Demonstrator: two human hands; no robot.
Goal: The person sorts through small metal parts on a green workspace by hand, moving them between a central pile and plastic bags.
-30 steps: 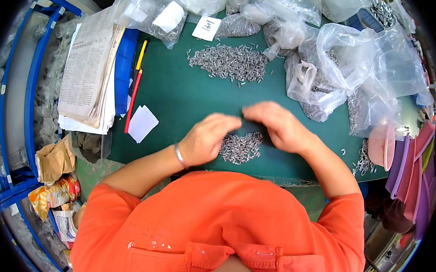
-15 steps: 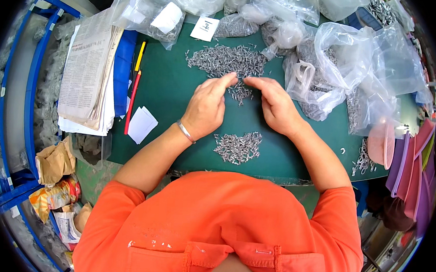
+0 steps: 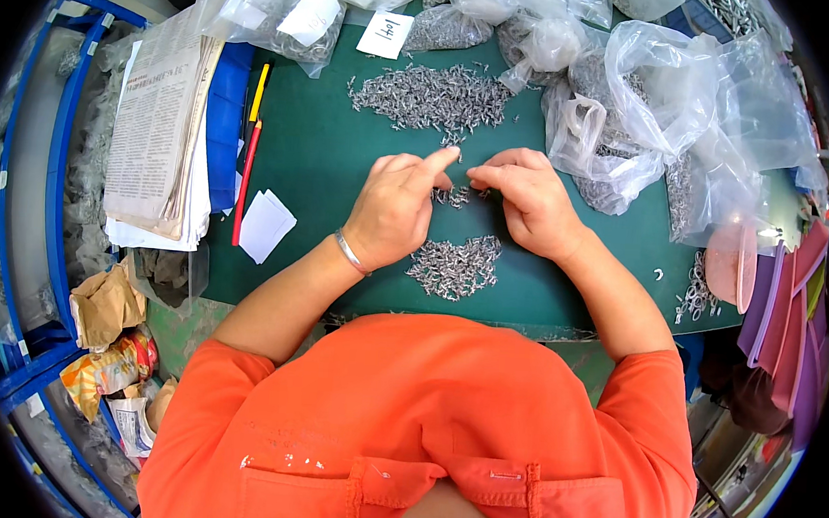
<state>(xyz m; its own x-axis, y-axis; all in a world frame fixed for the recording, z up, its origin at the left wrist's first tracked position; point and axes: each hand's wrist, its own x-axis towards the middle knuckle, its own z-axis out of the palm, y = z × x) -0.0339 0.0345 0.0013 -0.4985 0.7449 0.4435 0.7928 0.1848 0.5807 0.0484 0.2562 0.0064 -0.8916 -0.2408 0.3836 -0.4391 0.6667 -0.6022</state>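
My left hand (image 3: 391, 206), with a silver bracelet at the wrist, rests low over the green table. Its index finger is stretched out and its thumb stands apart. Across from it, my right hand (image 3: 536, 204) has bent fingers pointing inward. A small cluster of metal parts (image 3: 452, 197) lies between my fingertips, partly hidden by them. Beyond the hands spreads a larger heap of small grey metal parts (image 3: 432, 99), and a few trail from it toward me. Nearer my body is another pile of the parts (image 3: 453, 268). Neither hand visibly grips anything.
Clear plastic bags of parts (image 3: 619, 120) crowd the back and right. Stacked newspapers (image 3: 159, 124), a blue tray (image 3: 224, 132), a red pen (image 3: 247, 185) and white paper slips (image 3: 266, 225) lie left. A pink basket (image 3: 731, 266) is at the right edge, beside white rings (image 3: 699, 293).
Both hands have drawn back toward me, bringing a small cluster away from the far heap and closer to the near pile. My right fingers have bent more.
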